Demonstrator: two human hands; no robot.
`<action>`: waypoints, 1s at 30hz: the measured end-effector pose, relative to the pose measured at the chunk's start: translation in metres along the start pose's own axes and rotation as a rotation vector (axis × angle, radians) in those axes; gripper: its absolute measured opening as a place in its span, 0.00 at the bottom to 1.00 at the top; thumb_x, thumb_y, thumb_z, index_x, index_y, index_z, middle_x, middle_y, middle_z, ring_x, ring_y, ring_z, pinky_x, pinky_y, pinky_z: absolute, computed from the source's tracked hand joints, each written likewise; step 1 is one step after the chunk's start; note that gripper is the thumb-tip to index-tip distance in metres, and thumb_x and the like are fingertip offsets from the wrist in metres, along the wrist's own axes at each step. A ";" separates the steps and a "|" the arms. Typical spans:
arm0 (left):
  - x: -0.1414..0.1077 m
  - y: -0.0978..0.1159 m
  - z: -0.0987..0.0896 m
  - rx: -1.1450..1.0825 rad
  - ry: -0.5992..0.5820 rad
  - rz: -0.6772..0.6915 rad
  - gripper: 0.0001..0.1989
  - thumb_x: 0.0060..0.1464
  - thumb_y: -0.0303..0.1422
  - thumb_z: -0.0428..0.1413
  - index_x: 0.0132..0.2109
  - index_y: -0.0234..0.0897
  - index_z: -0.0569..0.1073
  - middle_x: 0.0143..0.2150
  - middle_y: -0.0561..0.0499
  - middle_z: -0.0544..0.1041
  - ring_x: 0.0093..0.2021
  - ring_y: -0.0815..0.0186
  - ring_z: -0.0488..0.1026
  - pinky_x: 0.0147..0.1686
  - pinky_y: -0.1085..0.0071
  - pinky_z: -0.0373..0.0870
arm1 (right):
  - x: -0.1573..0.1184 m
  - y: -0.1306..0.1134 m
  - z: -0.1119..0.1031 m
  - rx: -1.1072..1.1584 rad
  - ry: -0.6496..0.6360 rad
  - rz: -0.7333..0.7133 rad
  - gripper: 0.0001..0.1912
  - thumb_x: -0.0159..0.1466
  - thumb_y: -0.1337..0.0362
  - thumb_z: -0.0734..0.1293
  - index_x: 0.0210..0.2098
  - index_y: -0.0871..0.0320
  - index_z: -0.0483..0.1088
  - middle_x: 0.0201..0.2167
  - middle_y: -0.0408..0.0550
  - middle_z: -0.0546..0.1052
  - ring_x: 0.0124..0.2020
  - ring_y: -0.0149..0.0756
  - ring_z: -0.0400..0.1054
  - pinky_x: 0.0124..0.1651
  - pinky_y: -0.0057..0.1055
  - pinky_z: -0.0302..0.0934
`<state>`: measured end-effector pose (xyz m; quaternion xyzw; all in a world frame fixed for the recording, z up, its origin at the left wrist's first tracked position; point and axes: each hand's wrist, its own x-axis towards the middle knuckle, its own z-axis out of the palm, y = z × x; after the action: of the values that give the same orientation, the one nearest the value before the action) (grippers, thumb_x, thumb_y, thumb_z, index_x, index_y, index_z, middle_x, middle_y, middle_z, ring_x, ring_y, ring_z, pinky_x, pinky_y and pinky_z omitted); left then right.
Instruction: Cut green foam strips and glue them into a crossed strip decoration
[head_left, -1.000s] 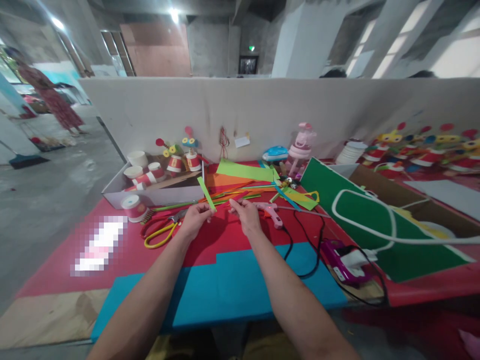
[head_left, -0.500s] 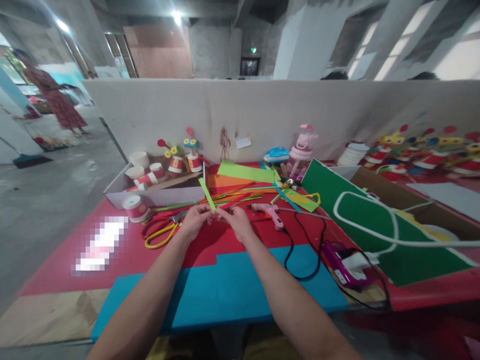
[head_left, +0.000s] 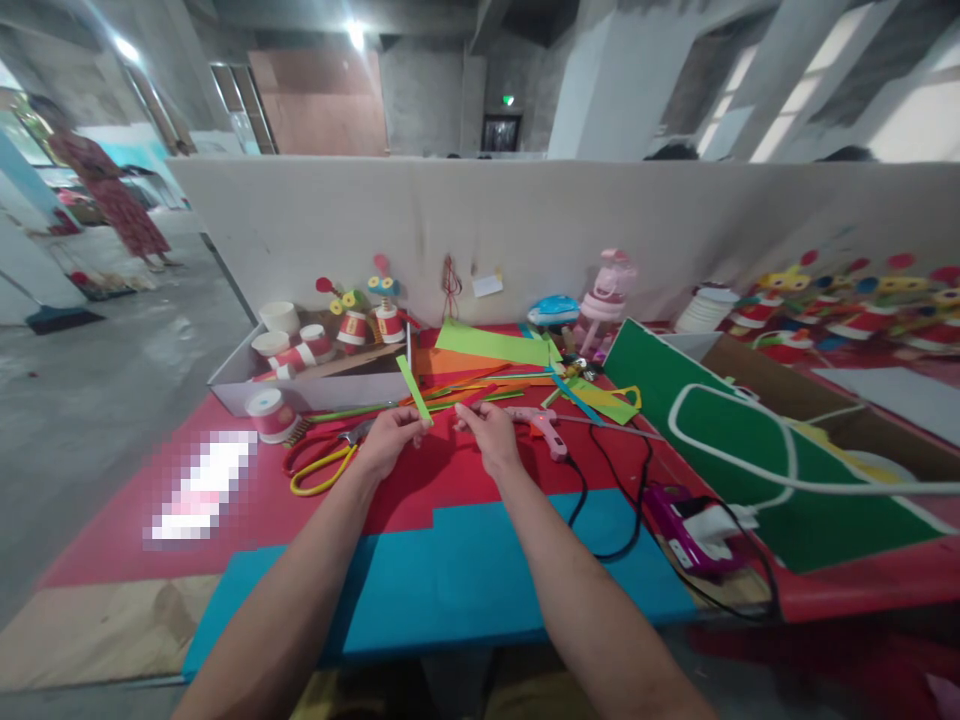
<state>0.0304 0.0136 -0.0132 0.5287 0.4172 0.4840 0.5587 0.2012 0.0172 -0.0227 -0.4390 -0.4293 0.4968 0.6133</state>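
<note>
My left hand (head_left: 395,440) pinches the lower end of a light green paper strip (head_left: 413,387), which slants up and to the left. A short gap separates it from my right hand (head_left: 486,432), whose fingers are closed on a red paper strip (head_left: 480,396) pointing up and to the right. Just right of my right hand lies a pink glue gun (head_left: 546,428) with a black cord. Yellow-handled scissors (head_left: 324,476) and red-handled pliers (head_left: 306,452) rest left of my left hand. Orange and green strips lie behind both hands.
A box (head_left: 337,394) of paper cups stands at the back left, with two cup figures beside the cups. A green board (head_left: 720,450) leans at the right, near a purple power socket (head_left: 691,535). Blue sheets (head_left: 480,570) cover the front edge. A person stands far left.
My right hand has moved a little to the right, away from my left hand, with the red strip. The green strip stays in my left hand.
</note>
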 end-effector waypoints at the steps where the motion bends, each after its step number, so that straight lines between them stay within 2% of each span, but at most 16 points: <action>1: 0.000 -0.001 -0.001 0.004 -0.002 0.000 0.11 0.40 0.35 0.64 0.25 0.33 0.70 0.18 0.56 0.68 0.18 0.75 0.62 0.22 0.76 0.57 | 0.001 -0.001 -0.002 0.013 0.017 0.000 0.15 0.48 0.54 0.73 0.22 0.59 0.69 0.17 0.41 0.72 0.21 0.30 0.67 0.30 0.28 0.62; 11: 0.000 0.001 -0.007 0.000 -0.007 -0.021 0.11 0.41 0.34 0.63 0.25 0.33 0.70 0.19 0.56 0.68 0.18 0.75 0.62 0.21 0.77 0.56 | 0.015 -0.016 -0.020 0.208 0.186 -0.055 0.14 0.47 0.57 0.74 0.25 0.58 0.69 0.16 0.37 0.69 0.21 0.27 0.65 0.32 0.28 0.65; 15: -0.002 0.004 -0.008 -0.013 -0.009 -0.013 0.11 0.41 0.34 0.64 0.25 0.33 0.70 0.19 0.56 0.67 0.19 0.75 0.62 0.21 0.77 0.57 | 0.017 -0.018 -0.024 0.374 0.287 -0.091 0.14 0.48 0.55 0.72 0.29 0.56 0.69 0.23 0.39 0.73 0.24 0.27 0.67 0.33 0.27 0.66; 17: -0.002 0.005 -0.006 -0.023 -0.015 -0.004 0.11 0.41 0.35 0.64 0.26 0.33 0.71 0.19 0.55 0.68 0.19 0.75 0.62 0.22 0.77 0.58 | 0.013 -0.015 -0.019 0.404 0.213 -0.039 0.15 0.47 0.55 0.73 0.28 0.56 0.69 0.24 0.39 0.74 0.23 0.26 0.67 0.32 0.27 0.67; 20: -0.003 0.004 -0.003 -0.028 -0.032 -0.004 0.12 0.41 0.35 0.65 0.26 0.32 0.71 0.19 0.55 0.69 0.19 0.75 0.63 0.22 0.77 0.59 | 0.002 -0.004 -0.004 0.318 -0.072 0.171 0.16 0.42 0.57 0.76 0.22 0.57 0.68 0.20 0.40 0.74 0.20 0.27 0.66 0.29 0.28 0.67; 22: -0.003 0.004 -0.001 -0.031 -0.049 -0.011 0.13 0.39 0.36 0.65 0.27 0.32 0.72 0.20 0.55 0.69 0.19 0.75 0.63 0.22 0.77 0.59 | -0.006 0.003 0.007 0.279 -0.183 0.249 0.16 0.41 0.57 0.77 0.21 0.58 0.69 0.19 0.41 0.74 0.20 0.28 0.67 0.29 0.29 0.68; 25: -0.003 0.003 0.001 -0.025 -0.065 -0.018 0.13 0.39 0.36 0.66 0.27 0.31 0.73 0.21 0.54 0.70 0.20 0.75 0.63 0.22 0.76 0.61 | -0.014 0.009 0.016 0.293 -0.212 0.272 0.16 0.41 0.58 0.77 0.22 0.59 0.70 0.20 0.43 0.75 0.22 0.29 0.68 0.31 0.30 0.68; 30: -0.002 0.001 0.001 -0.002 -0.039 -0.003 0.13 0.40 0.37 0.65 0.27 0.31 0.73 0.21 0.53 0.71 0.19 0.75 0.64 0.22 0.76 0.61 | -0.014 0.007 0.013 0.304 -0.253 0.297 0.17 0.40 0.59 0.78 0.24 0.61 0.72 0.22 0.45 0.76 0.23 0.28 0.69 0.33 0.28 0.68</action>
<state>0.0313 0.0113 -0.0124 0.5368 0.4065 0.4730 0.5682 0.1847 0.0055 -0.0274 -0.3342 -0.3535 0.6916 0.5339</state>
